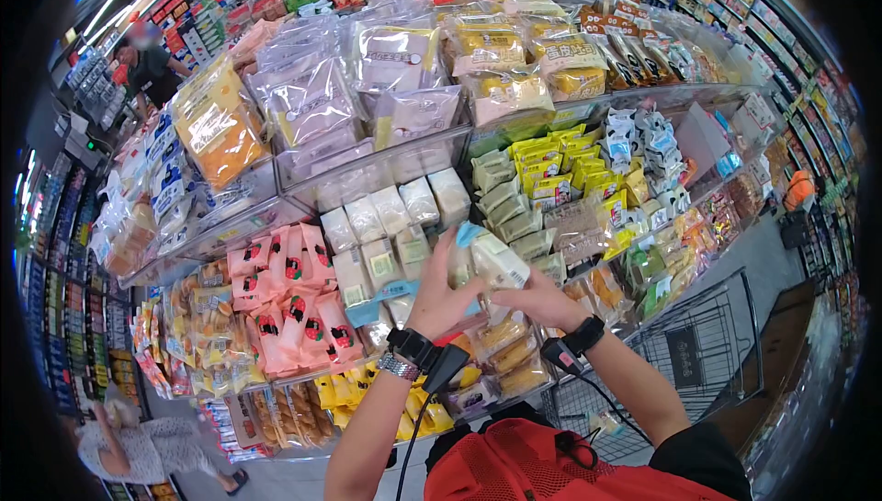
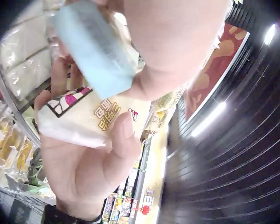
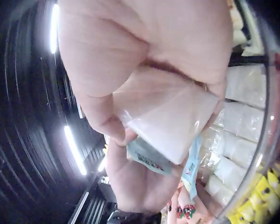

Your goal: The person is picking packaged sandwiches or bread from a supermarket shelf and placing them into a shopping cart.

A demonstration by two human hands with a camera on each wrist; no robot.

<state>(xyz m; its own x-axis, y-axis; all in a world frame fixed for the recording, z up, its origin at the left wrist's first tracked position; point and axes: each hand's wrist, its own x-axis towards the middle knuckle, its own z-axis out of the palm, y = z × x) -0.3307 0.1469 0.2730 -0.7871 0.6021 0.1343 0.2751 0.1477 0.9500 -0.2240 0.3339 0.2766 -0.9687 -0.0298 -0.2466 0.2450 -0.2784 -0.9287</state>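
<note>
My right hand point(image 1: 542, 301) grips a white wrapped packet point(image 1: 502, 260) with a printed label. Gold lettering and a pink figure show on this packet point(image 2: 84, 116) in the left wrist view, the right hand point(image 2: 86, 163) around it. Its plain white side point(image 3: 163, 119) faces the right wrist view, below the right palm point(image 3: 144, 51). My left hand point(image 1: 441, 297) is close beside, holding a light-blue-ended packet point(image 1: 468, 233), seen larger as a blue packet point(image 2: 95, 49) near the left hand point(image 2: 177, 42). Some left fingertips are hidden.
Below the hands are rows of white packets point(image 1: 390, 211) in a clear-walled bin. Pink packets point(image 1: 294, 317) lie at left, yellow packets point(image 1: 542, 170) at upper right. Large bagged breads point(image 1: 395, 55) fill the upper tier. A shopping cart point(image 1: 712, 340) stands at right, people at left.
</note>
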